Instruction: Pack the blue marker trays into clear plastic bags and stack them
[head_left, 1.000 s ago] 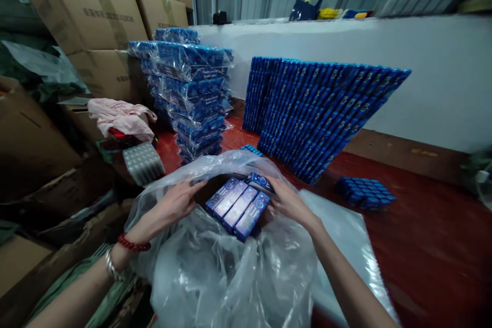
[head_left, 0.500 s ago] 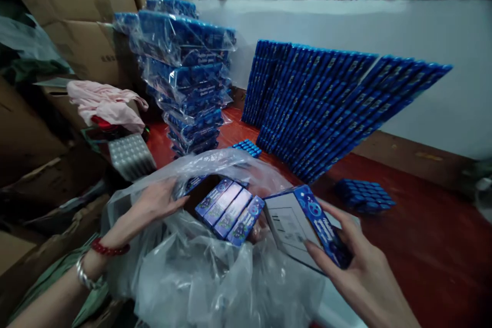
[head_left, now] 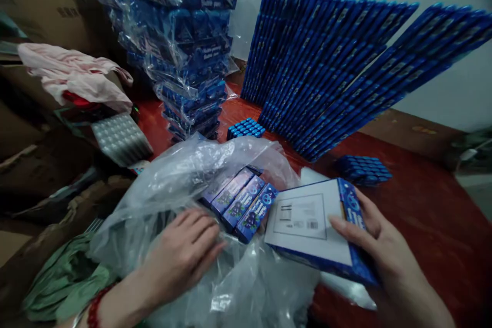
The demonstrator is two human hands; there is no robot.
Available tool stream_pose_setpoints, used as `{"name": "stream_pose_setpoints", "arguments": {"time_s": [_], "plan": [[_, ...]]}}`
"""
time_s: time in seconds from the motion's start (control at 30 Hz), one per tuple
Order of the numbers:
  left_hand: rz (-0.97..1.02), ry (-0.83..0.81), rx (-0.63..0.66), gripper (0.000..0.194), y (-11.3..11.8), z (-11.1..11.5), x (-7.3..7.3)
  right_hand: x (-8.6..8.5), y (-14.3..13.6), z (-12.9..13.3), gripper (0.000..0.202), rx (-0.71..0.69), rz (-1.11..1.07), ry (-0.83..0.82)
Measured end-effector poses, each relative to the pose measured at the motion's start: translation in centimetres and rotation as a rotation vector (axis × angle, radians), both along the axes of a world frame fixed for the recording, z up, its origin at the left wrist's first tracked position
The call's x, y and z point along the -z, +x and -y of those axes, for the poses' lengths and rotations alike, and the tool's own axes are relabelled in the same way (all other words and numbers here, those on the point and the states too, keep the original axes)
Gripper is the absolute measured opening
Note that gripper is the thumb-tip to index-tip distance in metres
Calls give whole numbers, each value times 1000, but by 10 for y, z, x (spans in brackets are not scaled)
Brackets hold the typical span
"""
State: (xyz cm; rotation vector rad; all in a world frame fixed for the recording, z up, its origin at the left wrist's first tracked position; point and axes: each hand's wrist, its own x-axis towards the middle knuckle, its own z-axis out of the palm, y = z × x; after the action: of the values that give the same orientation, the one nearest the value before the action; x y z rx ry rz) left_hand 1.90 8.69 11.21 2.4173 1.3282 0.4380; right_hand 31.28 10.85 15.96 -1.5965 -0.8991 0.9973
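Observation:
My right hand (head_left: 380, 246) grips a flat blue carton (head_left: 300, 218) by its right end, thumb on top. The carton's white face with a printed label is up. My left hand (head_left: 188, 243) rests at the near left edge of the opening of a clear plastic bag (head_left: 165, 169). Its fingers are bent onto the bag film, and their tips are partly hidden. Inside the opening, several slim purple-blue boxes (head_left: 246, 202) with berry pictures lie side by side, just left of the carton. Film covers their far left ends.
Behind the bag rises a tall stack of film-wrapped blue packs (head_left: 180, 51). To its right, a long row of blue packs (head_left: 319, 61) leans by the white wall. Smaller blue blocks (head_left: 246, 128) sit on the red surface (head_left: 423, 215). Pink cloth (head_left: 77, 74) and cardboard boxes are at left.
My left hand has come nearer and right, from the bag's left rim onto its near edge. The carton has turned flatter and shifted right in my right hand. The view has tipped down.

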Motion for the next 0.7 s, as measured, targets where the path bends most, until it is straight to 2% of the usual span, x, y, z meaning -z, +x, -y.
{"name": "stream_pose_setpoints", "arguments": {"time_s": [0.13, 0.23, 0.3, 0.37, 0.43, 0.47, 0.53, 0.63, 0.7], "plan": [[28, -359, 247, 41, 5, 3, 1, -2, -12, -16, 57, 42, -135, 60], [5, -445, 385, 39, 2, 5, 22, 5, -22, -23, 49, 88, -212, 75], [-88, -393, 357, 32, 3, 9, 46, 15, -29, -21, 52, 106, -249, 72], [-238, -332, 238, 32, 5, 13, 70, 26, -36, -14, 56, 119, -245, 94], [-355, -294, 149, 36, 3, 15, 85, 39, -40, -2, 65, 156, -183, 129], [-388, -292, 124, 36, 1, 14, 85, 46, -41, 4, 72, 174, -138, 133], [-407, -314, 55, 32, -10, 10, 75, 56, -41, 13, 81, 180, -75, 103], [-343, -350, -171, 41, -39, 2, 42, 61, -41, 10, 81, 109, -109, 70], [-228, -236, -310, 48, -58, -3, 17, 60, -46, -1, 79, 38, -154, 92]]}}
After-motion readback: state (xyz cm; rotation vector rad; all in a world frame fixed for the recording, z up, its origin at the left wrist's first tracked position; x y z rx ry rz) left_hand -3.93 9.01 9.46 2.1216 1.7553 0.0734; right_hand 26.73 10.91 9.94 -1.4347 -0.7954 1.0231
